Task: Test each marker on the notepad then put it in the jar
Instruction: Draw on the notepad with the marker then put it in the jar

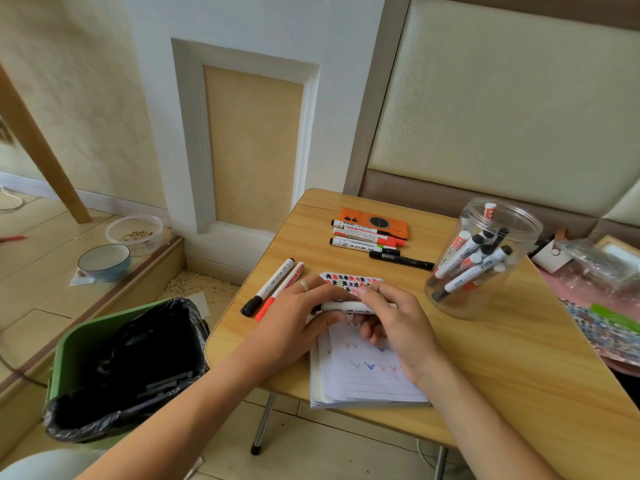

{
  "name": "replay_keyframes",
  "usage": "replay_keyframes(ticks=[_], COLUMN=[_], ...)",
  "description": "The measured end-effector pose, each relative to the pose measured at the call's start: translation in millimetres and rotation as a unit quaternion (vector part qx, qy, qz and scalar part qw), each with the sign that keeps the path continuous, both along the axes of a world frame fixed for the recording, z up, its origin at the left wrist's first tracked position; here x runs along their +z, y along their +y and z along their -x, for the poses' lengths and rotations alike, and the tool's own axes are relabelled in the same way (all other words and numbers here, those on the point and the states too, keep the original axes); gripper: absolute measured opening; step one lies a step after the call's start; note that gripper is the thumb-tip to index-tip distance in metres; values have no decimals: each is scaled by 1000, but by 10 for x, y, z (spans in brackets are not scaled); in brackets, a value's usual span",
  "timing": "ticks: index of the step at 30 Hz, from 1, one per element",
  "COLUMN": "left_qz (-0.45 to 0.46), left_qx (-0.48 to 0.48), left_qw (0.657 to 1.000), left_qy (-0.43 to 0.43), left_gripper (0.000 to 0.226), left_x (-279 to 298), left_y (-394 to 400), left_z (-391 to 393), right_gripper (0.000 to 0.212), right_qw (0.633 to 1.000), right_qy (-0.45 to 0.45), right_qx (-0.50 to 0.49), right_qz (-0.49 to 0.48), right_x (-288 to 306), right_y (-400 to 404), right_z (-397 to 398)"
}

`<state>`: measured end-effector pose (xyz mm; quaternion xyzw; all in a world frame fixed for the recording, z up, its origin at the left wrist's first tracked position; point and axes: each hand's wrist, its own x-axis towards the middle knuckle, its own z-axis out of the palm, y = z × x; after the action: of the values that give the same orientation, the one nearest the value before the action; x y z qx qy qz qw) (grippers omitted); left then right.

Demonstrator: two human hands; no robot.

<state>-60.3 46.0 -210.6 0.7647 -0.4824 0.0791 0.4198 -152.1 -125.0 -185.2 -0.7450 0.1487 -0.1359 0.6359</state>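
Gripping one marker [349,306] with both hands above the notepad [367,375].
Left hand [301,317] and right hand [398,320] fingers curl around its barrel; jar [485,258] stands right.

Soft even daylight, no hard shadows. Mild glare on jar [485,258]. Wide-angle bending left of the jar at frame edges; corners slightly soft.

Single head-worn view, looking forward and steeply down from close above the bench [485,358]; the wide-angle lens is also taking in the wall [252,140] behind and the floor [45,258] at left.
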Motion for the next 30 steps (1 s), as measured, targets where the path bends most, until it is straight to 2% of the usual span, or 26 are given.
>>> replay_keyframes(ticks=[4, 13, 20, 26, 30], left_qz=[21, 29, 15, -2, -10], left_qx=[3, 10, 16, 10, 12], left_qw=[1000, 1000, 1000, 1000, 1000], left_qy=[5, 3, 17, 18, 18], left_gripper=[15, 7, 16, 12, 14], left_x=[9, -19, -37, -21, -44], left_y=[8, 6, 5, -6, -14], left_z=[-7, -14, -52, -21, -48], right_gripper=[26, 24, 29, 45, 43], right_qw=[1000, 1000, 999, 997, 997], right_qy=[12, 16, 13, 21, 18], right_qx=[12, 15, 15, -24, -31], right_qz=[7, 22, 45, 75, 64], right_x=[8, 5, 7, -4, -20], right_y=[30, 41, 58, 47, 53], right_z=[11, -9, 13, 1, -13])
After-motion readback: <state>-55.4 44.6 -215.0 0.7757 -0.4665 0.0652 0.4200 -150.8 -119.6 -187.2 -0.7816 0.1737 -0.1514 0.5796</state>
